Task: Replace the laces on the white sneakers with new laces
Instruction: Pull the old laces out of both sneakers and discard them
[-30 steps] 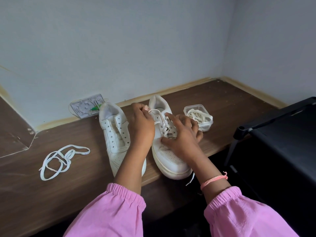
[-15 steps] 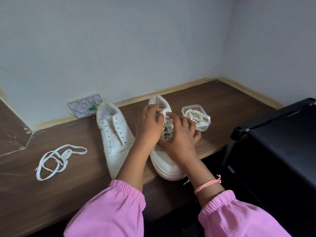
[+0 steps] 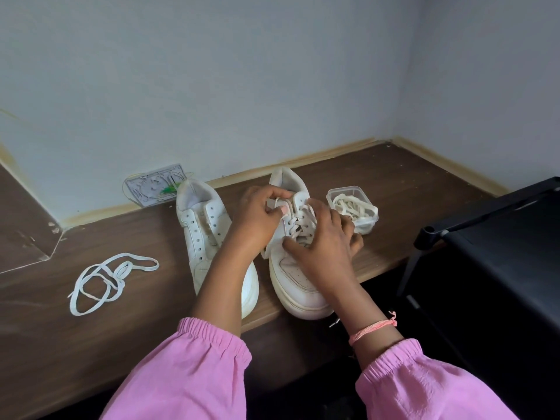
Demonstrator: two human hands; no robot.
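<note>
Both sneakers sit mid-frame on the wooden shelf [image 3: 424, 177]; the left sneaker [image 3: 209, 237] is already bare, the right sneaker [image 3: 298, 268] is laced. Your left hand [image 3: 257, 216] pinches the lace [image 3: 300, 225] near the top eyelets, your right hand [image 3: 321, 250] presses spread fingers on the tongue, gripping nothing. Likely unlacing: pull one crossing at a time, hold the shoe down, don't yank. Loose lace [image 3: 106, 280] lies lower left, tub of laces [image 3: 354, 207] right of the shoes
</note>
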